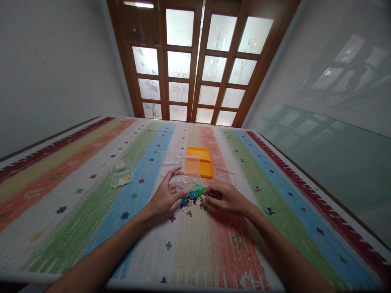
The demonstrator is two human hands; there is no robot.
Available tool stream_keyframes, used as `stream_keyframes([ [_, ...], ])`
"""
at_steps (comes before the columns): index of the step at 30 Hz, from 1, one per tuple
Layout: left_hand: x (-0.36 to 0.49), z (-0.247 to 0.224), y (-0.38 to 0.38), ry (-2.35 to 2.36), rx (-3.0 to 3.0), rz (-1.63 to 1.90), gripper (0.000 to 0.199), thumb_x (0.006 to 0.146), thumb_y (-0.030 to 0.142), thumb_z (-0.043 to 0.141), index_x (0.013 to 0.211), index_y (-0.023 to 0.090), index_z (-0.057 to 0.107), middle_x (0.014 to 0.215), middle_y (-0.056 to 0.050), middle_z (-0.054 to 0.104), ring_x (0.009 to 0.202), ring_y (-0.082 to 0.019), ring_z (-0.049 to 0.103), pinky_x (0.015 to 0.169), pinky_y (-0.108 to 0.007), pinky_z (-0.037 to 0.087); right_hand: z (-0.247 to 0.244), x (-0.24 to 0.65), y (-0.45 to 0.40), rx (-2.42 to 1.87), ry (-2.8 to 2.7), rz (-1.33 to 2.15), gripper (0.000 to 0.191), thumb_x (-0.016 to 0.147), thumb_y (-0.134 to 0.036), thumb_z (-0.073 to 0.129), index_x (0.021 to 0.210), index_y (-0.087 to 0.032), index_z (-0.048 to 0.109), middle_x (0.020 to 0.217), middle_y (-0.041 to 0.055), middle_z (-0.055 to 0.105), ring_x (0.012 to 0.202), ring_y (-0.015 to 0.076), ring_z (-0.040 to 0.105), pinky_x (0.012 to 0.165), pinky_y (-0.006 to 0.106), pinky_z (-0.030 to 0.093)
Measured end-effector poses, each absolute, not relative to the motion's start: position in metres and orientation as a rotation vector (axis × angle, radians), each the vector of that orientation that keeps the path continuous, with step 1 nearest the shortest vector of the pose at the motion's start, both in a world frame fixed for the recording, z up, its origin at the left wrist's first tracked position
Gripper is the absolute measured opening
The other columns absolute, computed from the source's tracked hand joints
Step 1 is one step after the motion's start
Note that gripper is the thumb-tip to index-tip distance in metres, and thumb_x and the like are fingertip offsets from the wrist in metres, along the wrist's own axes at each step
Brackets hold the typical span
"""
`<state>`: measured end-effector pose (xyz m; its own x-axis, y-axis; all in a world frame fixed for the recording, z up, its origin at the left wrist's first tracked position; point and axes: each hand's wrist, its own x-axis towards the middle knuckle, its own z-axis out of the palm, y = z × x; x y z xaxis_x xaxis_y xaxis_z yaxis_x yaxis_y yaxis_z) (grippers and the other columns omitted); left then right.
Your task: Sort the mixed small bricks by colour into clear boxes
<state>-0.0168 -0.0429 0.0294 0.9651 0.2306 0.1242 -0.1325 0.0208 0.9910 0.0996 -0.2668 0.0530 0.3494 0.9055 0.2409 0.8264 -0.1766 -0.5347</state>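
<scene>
My left hand (168,193) grips the left side of a clear plastic box (191,179), thumb in front and fingers behind. A few pale small pieces lie inside that box. Just in front of it, a loose pile of small bricks (194,197) in blue, green, brown and cream rests on the cloth. My right hand (222,197) is at the pile's right edge with its fingers bent together; what they hold, if anything, is too small to tell.
An open orange case (206,169) lies behind the clear box. Another clear box (122,179) with yellow and white pieces stands at left, and an empty-looking clear tray (225,176) at right. A striped cloth (146,244) covers the table.
</scene>
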Motion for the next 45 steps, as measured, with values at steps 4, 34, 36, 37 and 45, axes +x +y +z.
stream_keyframes([
  [4,-0.018,0.03,-0.044,0.083,1.513,0.267,0.079,0.071,0.025,0.083,0.14,0.03,0.044,0.145,-0.012,0.046,0.082,-0.012,0.066,0.078,-0.033,0.058,0.068,0.105,-0.26,-1.964,-1.418,0.063,0.021,0.094,-0.032,0.059,0.09,-0.016,0.071,0.066,-0.0008,0.058,0.059,0.0109,0.048,0.057,0.022,0.035],
  [34,-0.018,0.029,-0.046,0.033,1.491,0.211,0.079,0.071,0.024,0.083,0.139,0.028,0.044,0.144,-0.013,0.046,0.08,-0.01,0.064,0.081,-0.032,0.056,0.078,0.109,-0.199,-2.312,-1.102,0.241,0.013,0.073,-0.01,0.069,0.079,-0.014,0.08,0.051,-0.0053,0.05,0.049,0.0076,0.04,0.052,0.021,0.028],
  [36,-0.019,0.029,-0.046,0.032,1.496,0.206,0.078,0.071,0.024,0.083,0.139,0.028,0.044,0.144,-0.013,0.047,0.08,-0.01,0.064,0.081,-0.032,0.056,0.078,0.109,-0.199,-2.292,-1.095,0.281,0.011,0.073,-0.012,0.07,0.079,-0.013,0.08,0.051,-0.0057,0.049,0.049,0.0078,0.04,0.051,0.021,0.027],
  [37,-0.019,0.029,-0.046,0.035,1.497,0.205,0.077,0.072,0.024,0.082,0.139,0.028,0.044,0.144,-0.013,0.047,0.081,-0.01,0.064,0.082,-0.031,0.056,0.077,0.11,-0.199,-2.282,-1.09,0.296,0.011,0.073,-0.012,0.07,0.079,-0.013,0.079,0.051,-0.0058,0.049,0.05,0.0079,0.04,0.051,0.022,0.027],
  [45,-0.018,0.029,-0.046,0.047,1.473,0.211,0.079,0.07,0.023,0.084,0.138,0.027,0.044,0.145,-0.013,0.047,0.08,-0.009,0.064,0.081,-0.031,0.056,0.075,0.117,-0.203,-2.217,-1.098,0.328,0.015,0.076,-0.016,0.067,0.084,-0.014,0.08,0.053,-0.0042,0.052,0.051,0.0087,0.042,0.052,0.023,0.028],
])
